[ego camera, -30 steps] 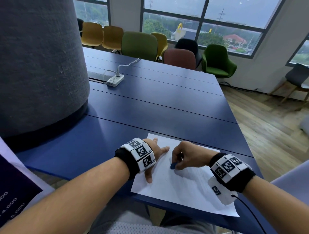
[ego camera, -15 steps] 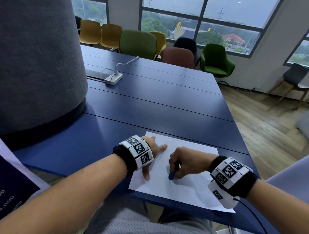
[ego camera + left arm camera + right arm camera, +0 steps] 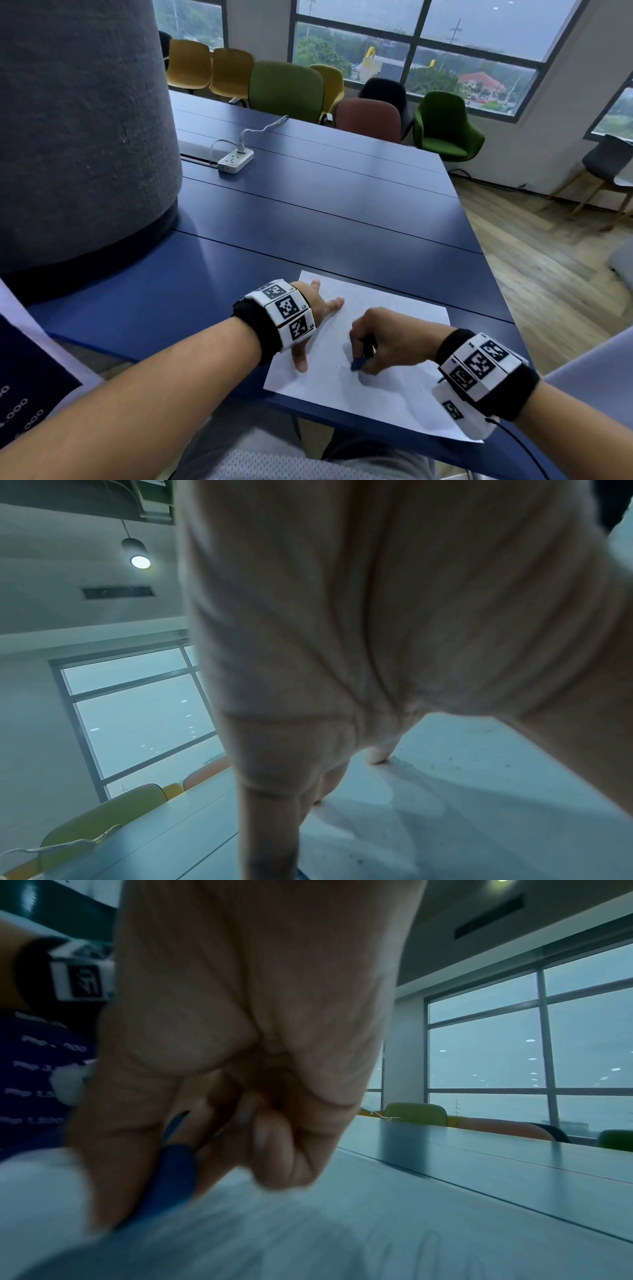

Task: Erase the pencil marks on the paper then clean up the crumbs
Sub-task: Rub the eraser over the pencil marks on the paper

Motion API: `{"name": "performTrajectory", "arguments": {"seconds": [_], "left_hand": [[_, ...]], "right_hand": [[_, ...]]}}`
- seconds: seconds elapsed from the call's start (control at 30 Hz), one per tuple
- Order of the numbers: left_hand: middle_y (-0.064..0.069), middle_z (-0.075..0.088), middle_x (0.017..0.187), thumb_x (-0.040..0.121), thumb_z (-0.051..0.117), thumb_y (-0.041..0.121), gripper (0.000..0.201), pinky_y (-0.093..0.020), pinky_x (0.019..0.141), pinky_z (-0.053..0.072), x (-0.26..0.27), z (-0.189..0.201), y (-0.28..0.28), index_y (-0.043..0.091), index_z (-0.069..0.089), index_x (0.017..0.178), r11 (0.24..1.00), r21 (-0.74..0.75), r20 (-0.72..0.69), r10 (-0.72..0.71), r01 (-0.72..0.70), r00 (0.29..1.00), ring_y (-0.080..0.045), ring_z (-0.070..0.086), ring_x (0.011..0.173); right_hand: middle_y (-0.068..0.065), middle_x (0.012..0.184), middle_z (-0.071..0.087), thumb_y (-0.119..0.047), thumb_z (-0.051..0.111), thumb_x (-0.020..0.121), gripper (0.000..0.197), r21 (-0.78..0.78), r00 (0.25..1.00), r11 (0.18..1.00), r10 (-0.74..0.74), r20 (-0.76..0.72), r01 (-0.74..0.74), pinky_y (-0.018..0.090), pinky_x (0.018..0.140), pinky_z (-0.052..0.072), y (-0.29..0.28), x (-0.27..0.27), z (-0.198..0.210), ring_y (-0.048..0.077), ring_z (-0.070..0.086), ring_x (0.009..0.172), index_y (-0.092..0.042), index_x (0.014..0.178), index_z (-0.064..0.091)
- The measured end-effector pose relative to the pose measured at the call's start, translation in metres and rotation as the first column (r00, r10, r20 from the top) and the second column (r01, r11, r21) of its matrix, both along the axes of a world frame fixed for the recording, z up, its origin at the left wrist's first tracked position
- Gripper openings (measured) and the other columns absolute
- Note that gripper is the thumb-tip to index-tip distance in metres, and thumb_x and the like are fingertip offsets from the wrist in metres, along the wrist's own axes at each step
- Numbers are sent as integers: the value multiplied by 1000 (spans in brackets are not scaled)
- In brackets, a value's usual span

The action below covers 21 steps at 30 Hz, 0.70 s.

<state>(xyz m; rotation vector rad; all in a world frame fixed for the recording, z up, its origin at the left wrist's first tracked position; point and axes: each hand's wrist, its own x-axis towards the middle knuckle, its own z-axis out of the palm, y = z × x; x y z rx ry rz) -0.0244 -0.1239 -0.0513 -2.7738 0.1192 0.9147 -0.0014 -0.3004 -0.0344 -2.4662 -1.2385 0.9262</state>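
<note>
A white sheet of paper (image 3: 387,394) lies at the near edge of the blue table (image 3: 308,219). My left hand (image 3: 310,315) presses flat on the sheet's left side with fingers spread; the left wrist view shows the fingertips (image 3: 377,758) on the paper (image 3: 479,791) among dark eraser crumbs (image 3: 448,760). My right hand (image 3: 380,342) pinches a blue eraser (image 3: 356,365) with its tip down on the sheet. In the right wrist view the eraser (image 3: 167,1183) sits between thumb and fingers, and faint pencil loops (image 3: 428,1250) show on the paper near the camera.
A wide grey fabric-covered column (image 3: 78,137) stands on the table's left. A white power strip (image 3: 235,160) with its cable lies farther back. Coloured chairs (image 3: 286,90) line the far edge. A dark printed banner (image 3: 30,394) is at the near left; wooden floor on the right.
My right hand has moved the eraser toward me and slightly left across the sheet. The left hand stays flat on the paper. The head view has shifted a little.
</note>
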Motion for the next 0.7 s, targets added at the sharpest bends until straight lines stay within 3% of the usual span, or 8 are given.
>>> {"name": "performTrajectory", "arguments": {"seconds": [0.07,0.17,0.23,0.33,0.43,0.53,0.63,0.7], "left_hand": [[-12,-17,163,54,89,56,143,-64,113,21,0,2,-2,48,-17,150,1000,5,-17,5,-5,1000,-42,7,149],[-13,-17,163,54,89,56,143,-64,112,23,1,2,-3,48,-18,150,1000,14,-13,-5,5,1000,-42,9,149],[-13,-16,163,56,89,54,142,-64,112,23,1,0,-2,48,-16,150,1000,6,-9,-2,2,1000,-43,10,149],[-14,-16,163,55,89,54,143,-64,112,23,-1,1,-2,47,-16,151,1000,12,-13,3,-2,1000,-43,10,149],[-14,-15,163,54,90,55,144,-64,112,24,-1,1,-3,47,-17,150,1000,14,0,-8,8,1000,-43,11,149],[-14,-13,164,53,91,55,145,-63,111,27,-1,-2,-1,48,-16,150,1000,9,24,-13,13,1000,-42,12,149],[-14,-13,164,53,91,54,145,-64,110,26,-1,-1,-1,48,-16,150,1000,12,22,-10,9,1000,-41,12,149],[-14,-14,163,52,91,55,146,-63,109,27,-1,-2,-1,48,-17,150,1000,21,21,-15,14,1000,-41,13,149]], "right_hand": [[-12,75,67,-15,79,75,11,-104,998,993,59,-39,-62,11,60,42,-1,2,3,-2,56,62,-15,84,74],[-16,68,66,-15,78,73,9,-1,996,998,-63,64,63,11,58,41,-2,13,0,-3,55,58,-14,82,74],[-15,70,69,-11,75,74,7,47,994,994,-101,35,100,14,59,43,-5,13,-3,-3,57,60,-11,79,72],[-2,85,75,-14,78,74,9,-77,997,997,16,-72,-22,18,64,47,-7,7,-2,2,58,66,-13,81,73],[-10,71,70,-19,79,73,8,-27,999,998,-53,8,53,14,61,43,-6,17,-2,-2,54,60,-19,80,75],[-17,64,66,-14,77,74,7,64,990,989,-135,43,132,12,57,40,-4,24,-4,-4,54,56,-14,78,72],[-12,76,73,-16,81,70,12,-105,997,994,-31,-68,24,14,65,47,0,23,0,-5,58,63,-14,80,74],[-12,72,71,-21,83,68,11,-116,999,992,-42,-26,38,17,66,46,5,32,3,-5,57,62,-19,77,76]]}}
